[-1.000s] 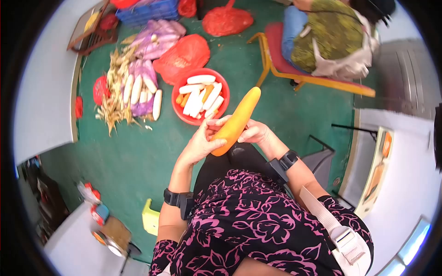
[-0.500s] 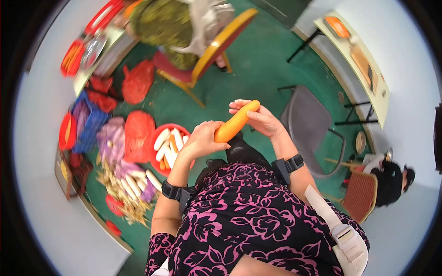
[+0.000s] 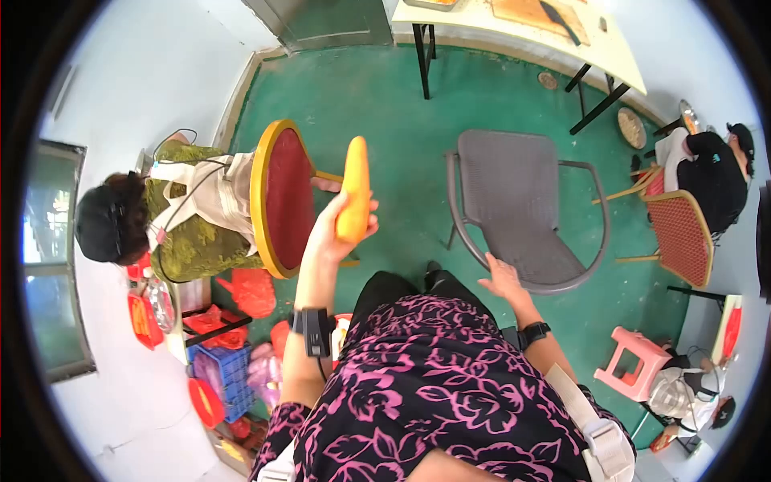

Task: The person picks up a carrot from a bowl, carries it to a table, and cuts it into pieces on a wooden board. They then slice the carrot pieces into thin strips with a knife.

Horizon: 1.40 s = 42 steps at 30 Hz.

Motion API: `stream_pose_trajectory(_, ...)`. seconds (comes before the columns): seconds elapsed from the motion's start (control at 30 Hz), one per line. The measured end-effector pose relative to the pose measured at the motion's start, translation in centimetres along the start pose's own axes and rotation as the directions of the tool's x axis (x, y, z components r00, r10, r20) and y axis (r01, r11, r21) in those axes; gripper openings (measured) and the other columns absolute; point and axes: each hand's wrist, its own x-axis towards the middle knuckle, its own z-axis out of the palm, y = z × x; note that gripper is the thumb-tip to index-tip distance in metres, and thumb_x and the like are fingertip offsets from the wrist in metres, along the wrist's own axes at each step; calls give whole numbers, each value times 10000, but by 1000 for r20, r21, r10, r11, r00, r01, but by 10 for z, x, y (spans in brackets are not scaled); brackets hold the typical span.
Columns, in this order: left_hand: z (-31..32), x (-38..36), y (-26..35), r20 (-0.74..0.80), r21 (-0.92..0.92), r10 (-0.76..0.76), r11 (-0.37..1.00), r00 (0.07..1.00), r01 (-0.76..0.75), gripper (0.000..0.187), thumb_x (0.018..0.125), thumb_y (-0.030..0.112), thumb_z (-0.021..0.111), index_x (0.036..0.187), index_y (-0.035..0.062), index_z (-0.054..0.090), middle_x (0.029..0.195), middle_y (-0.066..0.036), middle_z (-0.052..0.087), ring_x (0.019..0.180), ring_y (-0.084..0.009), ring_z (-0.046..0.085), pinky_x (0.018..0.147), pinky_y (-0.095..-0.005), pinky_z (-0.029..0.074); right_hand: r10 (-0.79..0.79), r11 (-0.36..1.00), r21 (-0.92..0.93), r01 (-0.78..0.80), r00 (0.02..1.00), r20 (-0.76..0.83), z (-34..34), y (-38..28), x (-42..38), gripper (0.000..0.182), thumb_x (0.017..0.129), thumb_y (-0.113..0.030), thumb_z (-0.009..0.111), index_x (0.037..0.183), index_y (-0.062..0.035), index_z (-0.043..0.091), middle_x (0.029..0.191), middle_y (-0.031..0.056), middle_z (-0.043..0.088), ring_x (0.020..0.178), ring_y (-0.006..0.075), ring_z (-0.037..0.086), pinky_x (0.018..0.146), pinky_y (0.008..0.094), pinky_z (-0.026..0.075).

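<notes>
My left hand point(image 3: 328, 233) is wrapped round the lower part of a thick orange carrot point(image 3: 356, 173), which points away from me, tapered end up. Beyond it stands a chair with a red back and yellow frame point(image 3: 286, 201). My right hand point(image 3: 506, 281) holds nothing; its fingers are apart, with the fingertips right at the front edge of a grey armchair point(image 3: 514, 193). Both wrists carry black bands.
On the left sits a person in a green patterned top point(image 3: 189, 249). Red bags point(image 3: 249, 291) and a blue crate point(image 3: 225, 377) lie lower left. At the back, a table point(image 3: 618, 64) holds a board and a knife point(image 3: 560, 22). A pink stool point(image 3: 634, 363) and other seated people are on the right.
My view has turned to the right. My right hand has let go of the carrot and moved down beside the grey armchair; my left hand now holds the carrot alone, more upright.
</notes>
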Motion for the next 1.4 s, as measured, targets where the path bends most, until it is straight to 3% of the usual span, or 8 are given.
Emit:
stream_pose_trajectory(0.23,34,92,46,284,-217,-155,951,946,221,587,946,499,385,1245,0,455,956,-136,581,722,-239,561,741,-403,492,85,984,151,-91,995,46,0,3,5,683,793,-301,656,1362,-71,358,1299,167,489,1229,309,440,1041,466,288)
stream_pose_trajectory(0.37,37,130,84,275,-207,-180,948,944,241,528,967,436,371,1260,2,449,982,-153,581,739,-253,556,768,-414,484,8,962,263,-74,969,246,-23,13,30,534,793,-375,637,1156,11,574,1117,209,607,1065,368,556,924,386,435)
stream_pose_trajectory(0.43,35,138,101,189,-206,-160,958,969,198,499,968,426,375,1226,12,481,992,-166,593,755,-264,572,770,-421,489,187,947,233,-223,968,167,-35,6,43,501,787,-370,630,1096,24,606,1099,212,614,1081,364,549,922,385,434)
stream_pose_trajectory(0.57,20,161,141,161,-231,-83,966,983,120,453,952,427,438,1158,33,520,997,-175,609,785,-293,609,770,-450,501,138,981,144,-131,990,-34,-89,-12,115,495,797,-304,625,1162,22,553,1039,223,626,997,367,585,867,418,461)
stream_pose_trajectory(0.7,16,194,163,-111,33,102,995,989,-99,411,952,395,467,1167,47,505,996,-135,605,771,-263,620,752,-389,515,57,986,166,-3,945,-323,-138,-36,178,478,808,-257,633,1181,24,532,994,207,643,941,362,608,825,415,484)
stream_pose_trajectory(0.77,15,213,163,-125,156,220,967,967,-200,382,942,330,508,1199,49,481,1000,-110,598,791,-234,618,748,-353,513,57,983,184,-11,967,-249,-160,-50,198,475,819,-260,627,1189,21,529,985,204,644,938,349,614,832,409,482)
stream_pose_trajectory(1.07,32,325,220,-91,521,395,801,914,-294,509,779,72,709,1225,-7,478,1043,-50,579,946,-125,554,834,-272,454,-117,989,95,118,993,-12,-241,-54,347,492,810,-315,630,1181,-2,551,974,179,654,915,338,622,825,390,485)
stream_pose_trajectory(1.4,151,478,288,78,719,397,613,915,-327,565,687,66,765,1182,-18,505,1031,-66,586,923,-142,562,832,-279,460,-48,951,278,134,954,-295,-431,-69,435,450,844,-268,607,1206,-13,528,1055,194,628,988,337,596,849,404,471)
